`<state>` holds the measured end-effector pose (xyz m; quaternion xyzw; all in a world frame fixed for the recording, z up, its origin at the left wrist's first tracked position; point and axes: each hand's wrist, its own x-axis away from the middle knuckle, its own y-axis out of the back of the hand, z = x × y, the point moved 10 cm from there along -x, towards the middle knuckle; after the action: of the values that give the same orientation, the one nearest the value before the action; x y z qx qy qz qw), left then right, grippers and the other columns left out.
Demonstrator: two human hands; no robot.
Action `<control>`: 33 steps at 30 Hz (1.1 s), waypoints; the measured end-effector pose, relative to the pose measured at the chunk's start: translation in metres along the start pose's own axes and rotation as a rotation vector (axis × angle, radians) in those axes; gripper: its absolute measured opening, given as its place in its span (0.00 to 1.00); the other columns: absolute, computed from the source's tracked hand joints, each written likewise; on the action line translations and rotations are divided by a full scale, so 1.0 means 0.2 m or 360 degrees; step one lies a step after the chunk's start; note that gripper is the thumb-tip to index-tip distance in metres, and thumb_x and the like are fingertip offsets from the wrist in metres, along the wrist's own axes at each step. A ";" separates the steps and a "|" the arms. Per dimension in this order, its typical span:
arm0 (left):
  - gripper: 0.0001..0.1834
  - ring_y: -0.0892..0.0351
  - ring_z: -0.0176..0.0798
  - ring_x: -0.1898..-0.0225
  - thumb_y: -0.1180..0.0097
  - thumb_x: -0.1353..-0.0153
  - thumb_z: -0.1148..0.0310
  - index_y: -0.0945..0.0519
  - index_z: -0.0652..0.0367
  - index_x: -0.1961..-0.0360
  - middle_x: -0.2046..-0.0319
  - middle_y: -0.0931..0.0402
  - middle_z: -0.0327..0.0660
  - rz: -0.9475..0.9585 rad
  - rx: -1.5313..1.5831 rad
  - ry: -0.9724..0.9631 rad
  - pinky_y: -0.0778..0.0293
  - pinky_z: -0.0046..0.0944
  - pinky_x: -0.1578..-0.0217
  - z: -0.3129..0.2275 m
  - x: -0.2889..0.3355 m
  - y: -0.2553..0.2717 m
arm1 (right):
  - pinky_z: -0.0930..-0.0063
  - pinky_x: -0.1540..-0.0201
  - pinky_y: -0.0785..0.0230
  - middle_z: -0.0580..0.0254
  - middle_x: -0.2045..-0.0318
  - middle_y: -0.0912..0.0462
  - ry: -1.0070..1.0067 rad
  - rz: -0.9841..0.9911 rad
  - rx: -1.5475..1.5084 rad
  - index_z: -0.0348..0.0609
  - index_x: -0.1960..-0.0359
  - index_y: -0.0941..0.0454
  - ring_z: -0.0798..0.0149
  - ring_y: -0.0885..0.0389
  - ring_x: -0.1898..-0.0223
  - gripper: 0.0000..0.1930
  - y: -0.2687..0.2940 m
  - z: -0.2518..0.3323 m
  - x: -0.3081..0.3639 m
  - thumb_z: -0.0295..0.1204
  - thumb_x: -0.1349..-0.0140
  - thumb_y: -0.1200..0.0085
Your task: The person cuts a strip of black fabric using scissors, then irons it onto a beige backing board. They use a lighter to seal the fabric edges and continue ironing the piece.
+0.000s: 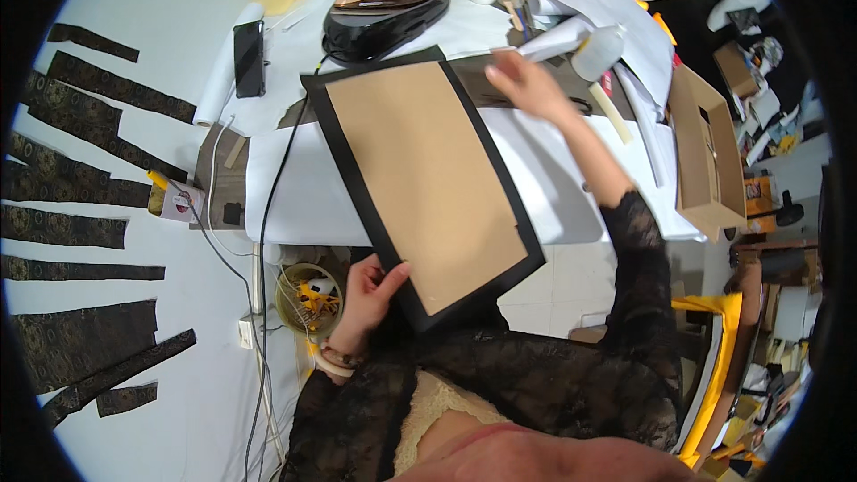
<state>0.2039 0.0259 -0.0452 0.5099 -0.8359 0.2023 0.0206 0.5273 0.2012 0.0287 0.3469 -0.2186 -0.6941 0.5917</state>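
Observation:
A rectangular tan board (428, 187) with a black border (354, 184) lies at a slant across the near part of the table, its near end jutting past the table edge toward me. My left hand (364, 295) grips the border at the near left corner, thumb on top and fingers underneath. To the right of the board's far end, my right hand (528, 87) is raised off it with thumb and fingers apart, holding nothing that I can see. Just beyond the far end stands a black and brown steam iron (384, 13) on its base.
White paper (308, 187) covers the table. A phone (249, 58) lies at the left, a plastic bottle (598, 52) and a cardboard box (705, 147) at the right. Dark patterned fabric strips (85, 339) hang on the left wall. A bin (308, 299) sits below the table; cords run nearby.

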 end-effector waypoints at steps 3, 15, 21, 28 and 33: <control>0.10 0.24 0.26 0.64 0.44 0.39 0.75 0.23 0.68 0.57 0.64 0.19 0.38 0.0068 -0.0427 -0.0129 0.29 0.26 0.63 -0.10 0.08 0.02 | 0.68 0.54 0.29 0.58 0.59 0.21 -0.0769 0.0318 -0.0947 0.44 0.40 0.37 0.65 0.23 0.58 0.33 -0.18 -0.14 0.51 0.51 0.40 0.47; 0.18 0.24 0.36 0.55 0.40 0.43 0.76 0.27 0.65 0.51 0.56 0.23 0.41 -0.0327 0.0032 -0.0644 0.29 0.35 0.53 -0.36 0.10 0.03 | 0.70 0.45 0.33 0.63 0.49 0.24 -0.0031 0.0069 -0.1051 0.42 0.40 0.35 0.68 0.26 0.47 0.24 0.41 0.19 0.65 0.43 0.31 0.56; 0.24 0.25 0.42 0.52 0.41 0.42 0.76 0.34 0.65 0.45 0.52 0.26 0.46 -0.0298 0.0149 -0.0992 0.28 0.41 0.50 -0.50 0.05 0.07 | 0.75 0.49 0.32 0.60 0.54 0.21 0.0462 0.0101 -0.1142 0.40 0.46 0.30 0.70 0.25 0.53 0.24 0.18 0.62 0.92 0.36 0.42 0.40; 0.46 0.46 0.50 0.34 0.42 0.43 0.74 0.58 0.57 0.31 0.33 0.52 0.49 -0.0516 -0.0544 -0.1618 0.41 0.53 0.37 -1.05 0.24 -0.11 | 0.72 0.60 0.25 0.56 0.65 0.19 0.0782 -0.0626 -0.0595 0.36 0.56 0.25 0.60 0.18 0.65 0.15 0.35 1.15 0.91 0.24 0.47 0.41; 0.26 0.31 0.45 0.44 0.52 0.36 0.61 0.34 0.70 0.43 0.47 0.30 0.52 -0.0501 0.0181 -0.1164 0.34 0.45 0.42 -0.82 0.27 -0.09 | 0.67 0.48 0.28 0.49 0.54 0.21 0.1191 -0.1239 0.0030 0.38 0.57 0.23 0.51 0.22 0.51 0.13 0.10 1.43 1.08 0.29 0.42 0.49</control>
<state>0.1643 0.0319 0.1242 0.6703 -0.6873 0.0476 -0.2758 0.3159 -0.0429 0.1850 0.6311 0.1458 -0.6891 0.3250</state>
